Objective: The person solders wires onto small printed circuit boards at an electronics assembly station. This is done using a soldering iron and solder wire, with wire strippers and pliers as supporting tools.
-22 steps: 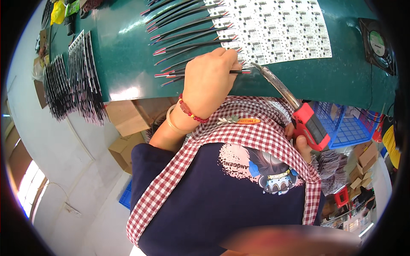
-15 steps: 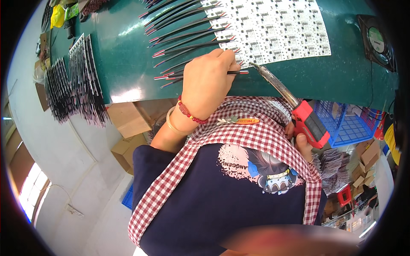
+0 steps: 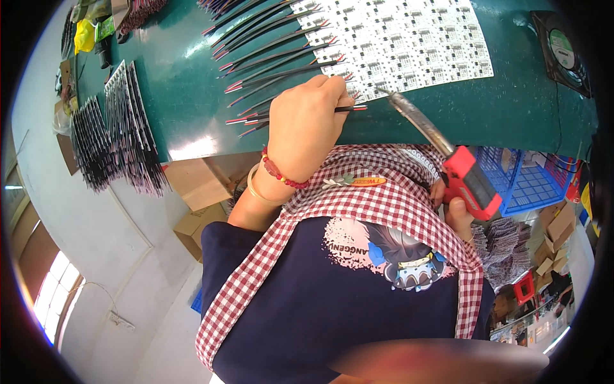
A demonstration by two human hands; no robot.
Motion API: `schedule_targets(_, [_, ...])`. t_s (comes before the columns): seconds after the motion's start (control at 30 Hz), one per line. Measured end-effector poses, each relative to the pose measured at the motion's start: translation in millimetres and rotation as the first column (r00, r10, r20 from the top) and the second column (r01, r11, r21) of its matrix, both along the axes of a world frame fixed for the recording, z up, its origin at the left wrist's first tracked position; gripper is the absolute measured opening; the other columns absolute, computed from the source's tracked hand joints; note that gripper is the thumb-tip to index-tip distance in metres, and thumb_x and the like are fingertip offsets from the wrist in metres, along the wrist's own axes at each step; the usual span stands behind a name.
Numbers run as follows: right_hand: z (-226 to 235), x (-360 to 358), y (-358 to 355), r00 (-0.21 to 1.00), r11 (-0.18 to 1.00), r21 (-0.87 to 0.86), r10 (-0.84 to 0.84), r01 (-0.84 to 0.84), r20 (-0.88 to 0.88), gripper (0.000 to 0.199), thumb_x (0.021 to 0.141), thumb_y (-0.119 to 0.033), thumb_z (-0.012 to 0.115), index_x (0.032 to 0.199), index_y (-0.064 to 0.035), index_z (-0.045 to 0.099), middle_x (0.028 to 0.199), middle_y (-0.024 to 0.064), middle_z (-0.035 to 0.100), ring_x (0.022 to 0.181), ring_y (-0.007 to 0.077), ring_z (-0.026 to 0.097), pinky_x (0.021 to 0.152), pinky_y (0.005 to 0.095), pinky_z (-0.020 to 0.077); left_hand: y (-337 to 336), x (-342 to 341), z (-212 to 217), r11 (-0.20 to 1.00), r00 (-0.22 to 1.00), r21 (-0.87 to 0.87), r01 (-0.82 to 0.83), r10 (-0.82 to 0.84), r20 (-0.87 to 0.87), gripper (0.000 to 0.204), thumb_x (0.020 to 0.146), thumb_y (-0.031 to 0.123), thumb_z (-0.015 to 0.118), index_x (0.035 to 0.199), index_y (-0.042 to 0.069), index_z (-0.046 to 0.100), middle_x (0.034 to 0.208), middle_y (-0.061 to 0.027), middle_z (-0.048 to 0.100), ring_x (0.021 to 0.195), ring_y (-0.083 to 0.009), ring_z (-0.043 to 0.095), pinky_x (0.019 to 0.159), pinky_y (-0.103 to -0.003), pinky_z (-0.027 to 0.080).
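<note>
My left hand (image 3: 306, 121), with a red bead bracelet and a bangle at the wrist, is closed at the near edge of the white circuit board sheet (image 3: 409, 45). A black cable (image 3: 350, 109) with red and white wire ends sticks out from its fingers. In my right hand (image 3: 456, 214) is a red soldering iron (image 3: 470, 182). Its metal tip points up and left, over the sheet's near edge; whether it touches a board I cannot tell. Several black cables (image 3: 281, 69) lie in a row, their right ends along the sheet's left edge.
On the green table (image 3: 198, 70), bundles of wired board strips (image 3: 118, 121) hang over the near edge at the left. A black fan (image 3: 561, 54) stands at the far right. Below the table are a blue crate (image 3: 531, 182) and a cardboard box (image 3: 198, 182).
The soldering iron has shifted slightly to the right, its tip a little farther from my left hand. My left hand keeps its grip on the cable. The whole view has moved slightly.
</note>
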State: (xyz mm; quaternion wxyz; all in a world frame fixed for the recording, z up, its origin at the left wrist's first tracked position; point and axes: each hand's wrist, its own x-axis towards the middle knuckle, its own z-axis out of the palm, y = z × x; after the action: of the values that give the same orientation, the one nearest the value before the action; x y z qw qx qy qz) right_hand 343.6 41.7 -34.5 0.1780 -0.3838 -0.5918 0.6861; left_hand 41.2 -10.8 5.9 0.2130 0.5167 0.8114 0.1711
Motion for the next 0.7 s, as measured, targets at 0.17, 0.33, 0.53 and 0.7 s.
schedule_targets(0.17, [6, -7, 5, 0.981, 0.981, -0.139, -0.155, 0.138, -0.117, 0.08, 0.082, -0.063, 0.058, 0.122, 0.0045, 0.046, 0.064, 0.0044, 0.05, 0.054, 0.0146, 0.048, 0.057, 0.0297, 0.0425, -2, 2, 1, 0.999, 1.0, -0.03, 0.01, -0.011, -0.019, 0.015, 0.074, 0.008, 0.071, 0.073, 0.004, 0.056, 0.072, -0.0083, 0.061, 0.063, -0.029, 0.058, 0.055, -0.036, 0.043])
schedule_targets(0.33, [15, -23, 22, 0.944, 0.957, -0.169, -0.266, 0.235, -0.196, 0.08, 0.081, -0.065, 0.059, 0.118, 0.005, 0.047, 0.064, 0.0049, 0.05, 0.051, 0.0132, 0.048, 0.054, 0.0293, 0.0442, -20, -13, 2, 1.0, 0.991, 0.003, -0.011, 0.01, 0.134, 0.012, 0.08, 0.015, 0.067, 0.084, 0.007, 0.06, 0.076, -0.0114, 0.063, 0.068, -0.0332, 0.062, 0.059, -0.041, 0.048])
schedule_targets(0.53, [17, -28, 46, 0.915, 0.952, -0.078, -0.305, 0.294, -0.263, 0.072, 0.088, -0.061, 0.05, 0.117, 0.0041, 0.044, 0.062, 0.0052, 0.047, 0.049, 0.0131, 0.044, 0.05, 0.028, 0.0414, -77, -110, 36, 0.894, 0.935, -0.275, -0.353, 0.323, -0.148, 0.018, 0.089, 0.02, 0.06, 0.088, 0.003, 0.063, 0.07, -0.015, 0.062, 0.06, -0.0325, 0.058, 0.056, -0.039, 0.044])
schedule_targets(0.7, [16, -37, 62, 0.887, 0.958, -0.052, -0.28, 0.281, -0.367, 0.066, 0.091, -0.058, 0.045, 0.118, 0.0025, 0.043, 0.061, 0.0041, 0.046, 0.046, 0.0118, 0.04, 0.048, 0.0267, 0.038, -36, -131, 56, 0.926, 0.91, 0.044, -0.376, 0.377, -0.174, 0.02, 0.089, 0.015, 0.057, 0.104, 0.003, 0.059, 0.075, -0.0175, 0.06, 0.066, -0.0347, 0.058, 0.062, -0.039, 0.046])
